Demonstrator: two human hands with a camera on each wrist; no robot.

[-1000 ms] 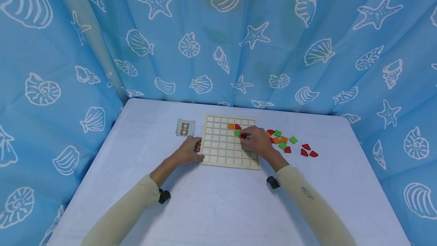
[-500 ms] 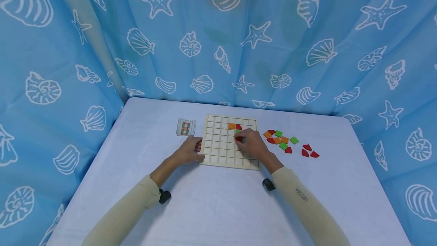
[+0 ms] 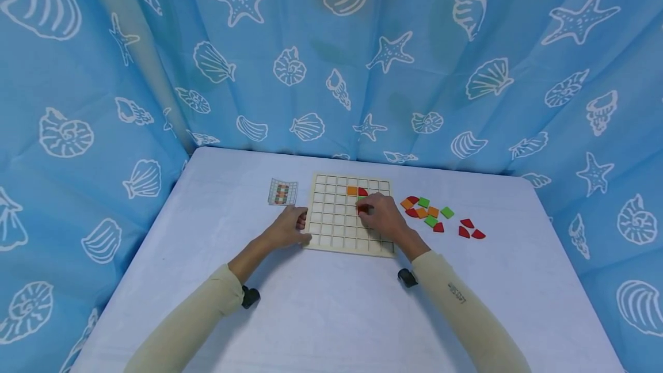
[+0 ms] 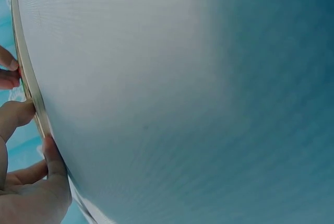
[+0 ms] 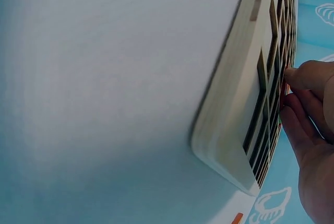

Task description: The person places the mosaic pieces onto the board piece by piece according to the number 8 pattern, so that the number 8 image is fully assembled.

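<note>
A pale wooden grid board lies on the table. My left hand holds its left edge, with thumb and forefinger against the rim; the left wrist view shows these fingertips on the board's edge. Over the board, my right hand pinches a red tile down at a cell, and the fingers hide most of its shape. Just above that tile sit an orange square tile, a red quarter-round tile and a partly covered green tile. The right wrist view shows the right fingertips at the grid.
Right of the board lie several loose tiles: green squares, orange squares and red quarter-rounds. A small pattern card with a printed grid lies left of the board. A blue shell-print curtain hangs behind the white-covered table.
My right hand has moved slightly left and down over the board with the red tile, then stayed nearly still. The left hand has kept its place on the board's edge.
</note>
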